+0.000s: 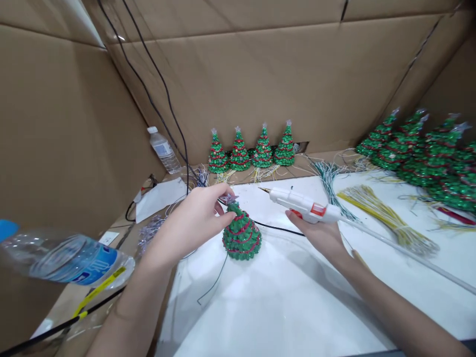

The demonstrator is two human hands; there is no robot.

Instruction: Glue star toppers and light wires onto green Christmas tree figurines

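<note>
A small green Christmas tree ornament [242, 237] with red garlands stands on the white tabletop [238, 317]. My left hand [203, 213] pinches the clear star [230, 198] at its tip between thumb and fingers. In my right hand [322, 235] is a white hot glue gun [297, 199], its brass nozzle pointing left, apart from the tree. A long glue stick [401, 248] runs out of the gun's rear. One thin green wire [215, 285] trails from the tree's base toward the front left.
Several finished-looking trees [262, 148] line the back cardboard wall, and more trees [435, 148] crowd the right. Bundles of green wires [329, 181] and yellow-white wires [390, 215] lie behind the glue gun. Water bottles [74, 258] and black cables [159, 104] are at left.
</note>
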